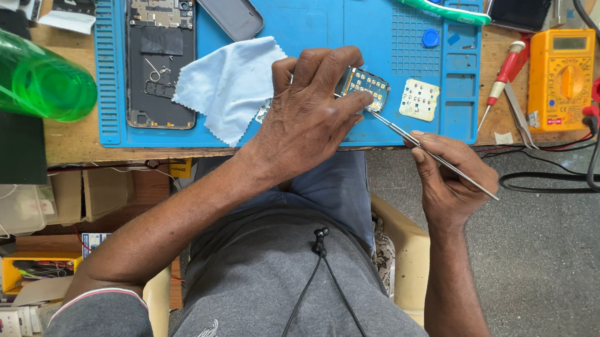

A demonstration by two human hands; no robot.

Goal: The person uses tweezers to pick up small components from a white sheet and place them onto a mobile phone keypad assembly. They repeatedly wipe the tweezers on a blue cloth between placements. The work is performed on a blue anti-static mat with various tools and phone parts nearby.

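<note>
Crosswise, tweezers (435, 156) in right hand (445, 176), tips toward circuit board (363, 86) up-left.

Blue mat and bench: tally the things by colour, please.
Blue: 2, the mat and the cloth.
Green: 2, the bottle and the toothbrush.
Yellow: 1, the multimeter.
Red: 1, the screwdriver.
Silver: 1, the tweezers in the right hand.
Total: 7
</note>
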